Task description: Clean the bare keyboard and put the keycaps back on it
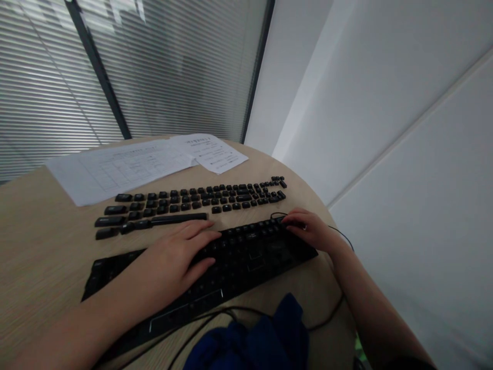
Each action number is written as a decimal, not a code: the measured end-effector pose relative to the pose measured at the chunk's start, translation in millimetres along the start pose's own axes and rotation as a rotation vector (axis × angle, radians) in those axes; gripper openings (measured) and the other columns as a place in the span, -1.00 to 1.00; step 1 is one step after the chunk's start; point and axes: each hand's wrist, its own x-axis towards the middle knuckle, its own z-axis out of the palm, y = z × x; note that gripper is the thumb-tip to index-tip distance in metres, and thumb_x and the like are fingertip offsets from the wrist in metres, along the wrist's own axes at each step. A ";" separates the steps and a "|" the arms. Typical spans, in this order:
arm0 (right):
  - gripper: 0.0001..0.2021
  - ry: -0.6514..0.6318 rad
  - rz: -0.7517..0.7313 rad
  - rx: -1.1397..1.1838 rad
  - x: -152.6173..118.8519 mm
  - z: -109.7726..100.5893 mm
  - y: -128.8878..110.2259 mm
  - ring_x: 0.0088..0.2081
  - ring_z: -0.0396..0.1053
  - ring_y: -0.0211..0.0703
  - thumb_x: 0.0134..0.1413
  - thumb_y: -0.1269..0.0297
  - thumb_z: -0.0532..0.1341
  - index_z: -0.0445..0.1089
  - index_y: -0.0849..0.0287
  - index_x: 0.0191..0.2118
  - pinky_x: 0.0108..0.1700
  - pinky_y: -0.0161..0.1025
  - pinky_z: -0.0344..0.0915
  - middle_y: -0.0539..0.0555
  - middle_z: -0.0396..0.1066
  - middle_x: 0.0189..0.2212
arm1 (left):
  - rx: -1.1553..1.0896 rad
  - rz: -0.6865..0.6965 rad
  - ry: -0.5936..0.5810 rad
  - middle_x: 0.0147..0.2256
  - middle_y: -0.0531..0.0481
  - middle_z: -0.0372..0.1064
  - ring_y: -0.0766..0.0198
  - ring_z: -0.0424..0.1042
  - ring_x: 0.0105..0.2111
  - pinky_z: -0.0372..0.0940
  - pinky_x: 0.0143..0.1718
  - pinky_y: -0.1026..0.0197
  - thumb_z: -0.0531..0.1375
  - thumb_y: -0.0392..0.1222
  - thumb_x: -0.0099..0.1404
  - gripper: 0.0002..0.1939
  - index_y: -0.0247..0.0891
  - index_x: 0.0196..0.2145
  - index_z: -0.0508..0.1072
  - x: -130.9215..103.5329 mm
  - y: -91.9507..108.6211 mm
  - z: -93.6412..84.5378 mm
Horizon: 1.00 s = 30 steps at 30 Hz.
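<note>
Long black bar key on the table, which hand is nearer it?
Left: the left hand is close beside the long key; the right hand is farther off, at the right end of the keyboard.

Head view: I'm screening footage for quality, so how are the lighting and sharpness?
In the head view, light is dim and much of the keyboard sinks into near-black; also in the head view, the papers are too soft to read, and the dark bar between the blinds slants, perhaps from head tilt or lens distortion.
</note>
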 end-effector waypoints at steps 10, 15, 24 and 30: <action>-0.80 -0.031 0.015 0.018 -0.7 0.5 1.6 -0.10 0.50 -0.07 0.30 0.30 0.21 0.55 0.12 -0.05 0.00 -0.07 0.43 0.13 0.55 -0.14 | 0.114 -0.002 -0.019 0.33 -0.28 0.30 -0.20 0.31 0.30 0.24 0.29 -0.31 0.09 0.11 0.47 -0.44 -0.17 0.30 0.38 -2.1 -0.8 19.0; -0.79 -0.027 0.007 -0.002 -1.1 0.9 1.4 -0.12 0.50 -0.05 0.31 0.30 0.20 0.55 0.12 -0.05 -0.03 -0.07 0.44 0.14 0.56 -0.16 | 0.206 0.040 0.013 0.31 -0.27 0.32 -0.19 0.31 0.30 0.20 0.31 -0.29 0.05 0.17 0.49 -0.39 -0.19 0.34 0.34 -2.7 -0.2 26.9; -0.80 -0.042 0.023 -0.034 0.6 0.0 -1.9 -0.15 0.50 -0.06 0.28 0.32 0.23 0.58 0.10 -0.06 -0.04 -0.09 0.44 0.13 0.56 -0.18 | 0.224 0.045 0.027 0.33 -0.24 0.30 -0.16 0.29 0.30 0.17 0.31 -0.26 -0.01 0.22 0.51 -0.36 -0.16 0.37 0.29 -3.9 -1.3 33.0; -0.79 -0.034 0.044 -0.034 1.2 -0.1 -1.8 -0.20 0.50 -0.10 0.25 0.32 0.26 0.62 0.09 -0.07 -0.09 -0.13 0.42 0.11 0.57 -0.21 | 0.237 0.029 -0.005 0.32 -0.24 0.32 -0.16 0.31 0.29 0.20 0.29 -0.22 0.04 0.19 0.49 -0.36 -0.18 0.38 0.29 -2.9 -1.0 30.9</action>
